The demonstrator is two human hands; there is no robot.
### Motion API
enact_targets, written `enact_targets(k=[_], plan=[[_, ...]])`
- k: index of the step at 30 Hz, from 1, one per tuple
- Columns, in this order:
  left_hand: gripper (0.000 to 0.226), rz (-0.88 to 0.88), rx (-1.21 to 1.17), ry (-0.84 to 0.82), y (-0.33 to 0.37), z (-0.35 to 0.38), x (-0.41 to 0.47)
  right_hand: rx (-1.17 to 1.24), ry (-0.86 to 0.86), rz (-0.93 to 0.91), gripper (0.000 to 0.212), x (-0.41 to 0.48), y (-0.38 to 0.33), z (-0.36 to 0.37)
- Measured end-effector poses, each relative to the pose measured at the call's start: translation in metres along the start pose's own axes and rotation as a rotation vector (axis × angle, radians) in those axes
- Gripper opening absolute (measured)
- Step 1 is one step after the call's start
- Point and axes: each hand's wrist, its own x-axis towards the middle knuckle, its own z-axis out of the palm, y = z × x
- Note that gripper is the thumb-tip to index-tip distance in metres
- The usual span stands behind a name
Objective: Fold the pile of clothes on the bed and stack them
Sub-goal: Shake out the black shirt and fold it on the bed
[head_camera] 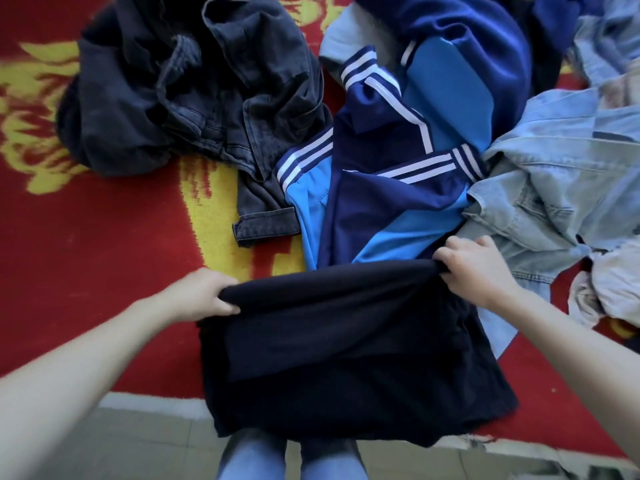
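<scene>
The left hand [199, 294] and the right hand [476, 271] each pinch one end of the folded top edge of a dark navy knit garment [346, 344], which lies between them on the red-and-yellow patterned bed cover [104, 254]. Just beyond the hands lie a blue white-striped track jacket [377, 188], black jeans [194, 84] and a pale denim shirt [554, 188].

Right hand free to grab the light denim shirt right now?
Probably not yet. The right hand grips a corner of the dark navy garment, as does the left hand. The light denim shirt lies just beyond it, uncovered, so releasing first should do.
</scene>
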Motion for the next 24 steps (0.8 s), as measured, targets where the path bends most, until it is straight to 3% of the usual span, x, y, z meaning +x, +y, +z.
enact_targets(k=[4, 9, 11, 13, 17, 20, 22, 24], plan=[[0.009, 0.063, 0.076, 0.177, -0.017, -0.041, -0.019, 0.141, 0.124, -0.011, 0.035, 0.005, 0.005, -0.020], [0.015, 0.249, 0.376, 0.632, -0.022, -0.046, -0.031, 0.233, 0.027, -0.021, 0.033, 0.005, -0.006, -0.033], [0.019, 0.357, 0.448, 0.596, -0.018, -0.023, -0.045, 0.166, 0.163, -0.210, 0.033, -0.018, -0.004, -0.026], [0.043, 0.432, 0.484, 0.535, -0.019, 0.014, -0.058, 0.090, 0.300, -0.356, 0.028, -0.050, -0.004, -0.015], [0.060, 0.447, 0.592, 0.555, -0.028, 0.094, -0.078, -0.110, 0.307, -0.536, 0.017, -0.122, -0.012, 0.029], [0.075, 0.284, 0.540, 0.529, -0.034, 0.131, -0.082, -0.237, 0.079, -0.409, 0.025, -0.163, -0.006, 0.074], [0.079, 0.216, 0.487, 0.489, -0.039, 0.145, -0.085, -0.204, -0.027, -0.216, 0.034, -0.175, -0.002, 0.088], [0.086, 0.183, 0.463, 0.404, -0.040, 0.151, -0.088, -0.069, -0.028, 0.035, 0.028, -0.178, -0.013, 0.086]])
